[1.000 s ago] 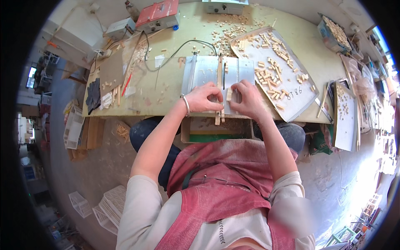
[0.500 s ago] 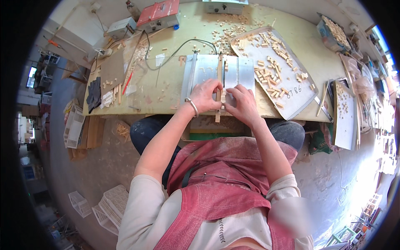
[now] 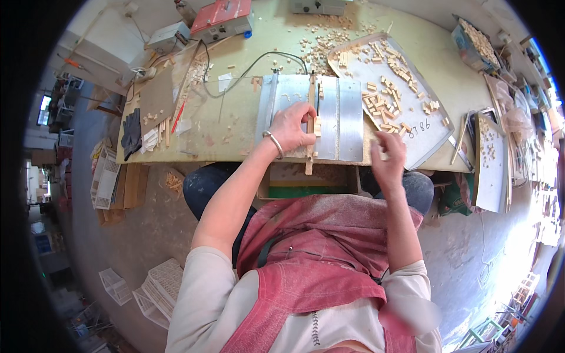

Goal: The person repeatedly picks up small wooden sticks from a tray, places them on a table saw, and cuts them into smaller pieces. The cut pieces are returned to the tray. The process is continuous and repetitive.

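A small bench saw with a silvery metal top (image 3: 349, 117) lies at the table's front edge. A narrow wooden strip (image 3: 309, 156) runs along it, beside the dark blade slot. My left hand (image 3: 292, 130), with a bangle at its wrist, is closed on this strip, thumb and fingertips on either side. Small wooden blocks (image 3: 318, 126) sit against the strip, right of those fingers. My right hand (image 3: 389, 157) hovers off the saw's right side, near the front edge of the tray, its fingers curled in. Whether a piece is between them is too small to tell.
Many cut wooden blocks (image 3: 385, 106) lie on the grey tray (image 3: 426, 141) at right. Offcuts (image 3: 321, 44) litter the table behind the saw, where a black cable (image 3: 259, 59) loops. Dark gloves (image 3: 131, 134) and a red pen-like tool (image 3: 179, 112) lie at left.
My right hand has left the strip and blocks on the saw and moved right, toward the tray. My left hand stays at the strip.
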Demonstrator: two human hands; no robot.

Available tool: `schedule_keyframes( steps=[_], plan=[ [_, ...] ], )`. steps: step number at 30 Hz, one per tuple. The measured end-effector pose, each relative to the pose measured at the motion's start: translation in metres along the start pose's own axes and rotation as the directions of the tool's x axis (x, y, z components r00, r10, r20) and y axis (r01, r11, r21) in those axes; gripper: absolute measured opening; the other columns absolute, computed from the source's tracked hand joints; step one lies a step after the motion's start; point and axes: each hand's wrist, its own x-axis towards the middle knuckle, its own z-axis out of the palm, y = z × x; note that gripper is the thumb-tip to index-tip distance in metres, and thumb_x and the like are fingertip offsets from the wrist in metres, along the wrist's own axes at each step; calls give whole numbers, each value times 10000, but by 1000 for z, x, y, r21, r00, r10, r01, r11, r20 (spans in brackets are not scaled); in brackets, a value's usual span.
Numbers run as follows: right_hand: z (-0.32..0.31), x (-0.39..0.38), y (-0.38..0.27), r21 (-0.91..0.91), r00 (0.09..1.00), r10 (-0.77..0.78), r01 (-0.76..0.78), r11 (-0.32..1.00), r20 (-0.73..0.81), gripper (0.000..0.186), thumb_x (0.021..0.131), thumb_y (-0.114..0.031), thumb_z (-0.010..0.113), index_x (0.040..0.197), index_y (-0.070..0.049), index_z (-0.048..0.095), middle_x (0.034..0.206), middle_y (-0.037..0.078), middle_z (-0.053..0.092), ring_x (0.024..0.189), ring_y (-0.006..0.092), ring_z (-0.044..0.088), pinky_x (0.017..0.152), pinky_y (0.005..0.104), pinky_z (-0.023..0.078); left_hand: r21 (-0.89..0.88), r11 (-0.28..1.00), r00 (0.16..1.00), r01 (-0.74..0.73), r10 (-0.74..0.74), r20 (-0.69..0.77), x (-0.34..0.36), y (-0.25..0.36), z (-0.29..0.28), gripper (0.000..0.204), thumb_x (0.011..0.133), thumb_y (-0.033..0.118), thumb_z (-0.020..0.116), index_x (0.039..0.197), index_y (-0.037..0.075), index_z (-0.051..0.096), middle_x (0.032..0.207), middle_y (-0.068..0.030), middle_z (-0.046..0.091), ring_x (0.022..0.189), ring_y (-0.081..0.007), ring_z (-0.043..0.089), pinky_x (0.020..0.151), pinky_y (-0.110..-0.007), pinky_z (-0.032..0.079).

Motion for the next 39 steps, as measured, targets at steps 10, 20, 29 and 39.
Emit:
schedule_keyframes(
  steps=[10, 20, 29, 39],
  plan=[
    [-79, -9, 102, 110, 890, 354, -337, 935, -286, 210, 981, -36, 680, 1170, 47, 719, 951, 28, 658, 827, 99, 581, 759, 250, 486, -48, 999, 1000, -6, 4, -26, 11, 2, -4, 461, 667, 203, 857, 1083, 113, 679, 913, -15, 563, 771, -151, 533, 730, -298, 509],
    [-78, -10, 126, 337, 805, 530, -437, 834, -266, 266, 1027, -105, 679, 1229, 65, 709, 1012, 20, 688, 897, 70, 595, 803, 217, 486, -3, 1000, 1000, 15, -15, -6, 25, -5, -8, 486, 669, 193, 871, 1105, 117, 670, 917, -1, 545, 777, -147, 496, 734, -289, 488],
    [-77, -8, 122, 307, 812, 523, -444, 842, -261, 262, 1023, -96, 679, 1224, 70, 710, 990, 14, 687, 870, 60, 591, 773, 210, 477, 8, 1000, 1000, 18, -18, -6, 36, -12, -8, 483, 672, 189, 865, 1106, 116, 665, 912, 5, 534, 768, -142, 491, 728, -292, 490],
    [-74, -6, 128, 310, 812, 508, -423, 852, -287, 238, 1008, -80, 679, 1193, 65, 715, 937, 7, 684, 824, 57, 589, 732, 215, 479, 58, 997, 998, 54, -55, 17, 46, -9, -11, 486, 656, 293, 839, 1084, 154, 654, 957, -34, 590, 886, -218, 596, 832, -370, 499]
  ],
)
